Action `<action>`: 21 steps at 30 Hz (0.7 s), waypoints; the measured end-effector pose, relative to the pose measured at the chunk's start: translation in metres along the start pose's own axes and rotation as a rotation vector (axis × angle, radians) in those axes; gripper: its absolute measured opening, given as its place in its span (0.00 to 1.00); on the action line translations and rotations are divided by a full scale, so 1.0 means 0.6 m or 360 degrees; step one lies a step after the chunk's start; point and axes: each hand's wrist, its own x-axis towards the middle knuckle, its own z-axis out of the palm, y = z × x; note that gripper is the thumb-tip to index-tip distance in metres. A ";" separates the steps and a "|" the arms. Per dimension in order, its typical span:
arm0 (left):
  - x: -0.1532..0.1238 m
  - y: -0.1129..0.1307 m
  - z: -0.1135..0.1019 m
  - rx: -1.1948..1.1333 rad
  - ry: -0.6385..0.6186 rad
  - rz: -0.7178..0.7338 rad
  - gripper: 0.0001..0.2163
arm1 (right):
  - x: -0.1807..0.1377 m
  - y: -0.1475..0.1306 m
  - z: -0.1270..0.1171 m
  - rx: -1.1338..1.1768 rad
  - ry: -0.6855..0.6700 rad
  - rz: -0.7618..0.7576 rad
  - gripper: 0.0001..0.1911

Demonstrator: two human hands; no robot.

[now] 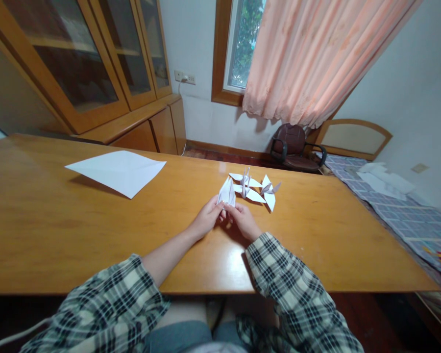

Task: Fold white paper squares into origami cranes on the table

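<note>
My left hand [206,218] and my right hand [242,219] meet over the wooden table [95,235], both pinching the lower end of a small, partly folded white paper piece [227,192] that stands up between the fingertips. Just beyond it lie two finished white paper cranes, one [247,187] in the middle and another [269,192] to its right. A large flat sheet of white paper [119,170] with crease lines lies further left on the table. Both my sleeves are plaid.
A wooden cabinet with glass doors [95,63] stands behind the table on the left. A dark office chair [296,147] sits under the window with a pink curtain [316,54]. A bed with a checked cover [407,211] lies on the right.
</note>
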 end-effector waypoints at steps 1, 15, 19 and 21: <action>0.000 0.001 0.000 0.0003 0.0007 0.0013 0.17 | 0.000 0.000 0.000 -0.0005 -0.0002 -0.0027 0.25; -0.004 0.017 0.012 -0.0531 -0.0046 -0.0091 0.13 | 0.001 0.014 -0.002 0.0135 0.0085 -0.0162 0.24; -0.008 0.019 0.014 -0.0591 -0.0075 -0.0195 0.14 | -0.003 0.009 0.002 0.0204 0.0039 -0.0155 0.23; -0.008 0.016 0.014 -0.0559 -0.0074 -0.0231 0.14 | -0.005 0.008 0.001 0.0124 0.0096 -0.0207 0.21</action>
